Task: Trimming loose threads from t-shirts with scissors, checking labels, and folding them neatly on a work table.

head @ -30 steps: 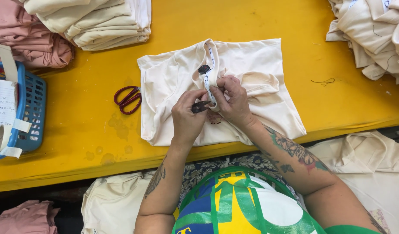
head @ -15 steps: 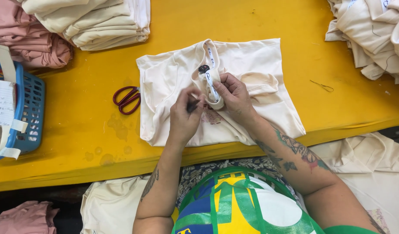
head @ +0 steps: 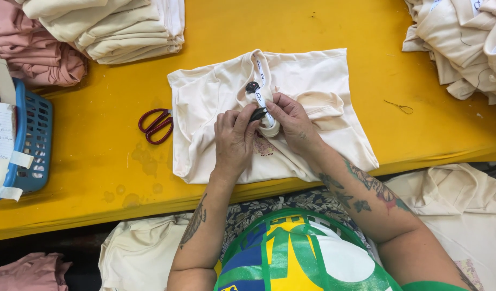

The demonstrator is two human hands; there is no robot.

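Cream T-shirt (head: 312, 86), soft, light and limp, is laid folded at the middle of the yellow table (head: 258, 27), its collar pinched between the right hand (head: 291, 121) and the left hand (head: 234, 140), which grips a small black tool (head: 257, 114); red scissors (head: 156, 125) lie just left.

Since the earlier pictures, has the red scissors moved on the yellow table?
No. The red scissors lie at the same spot on the yellow table, just left of the cream shirt.
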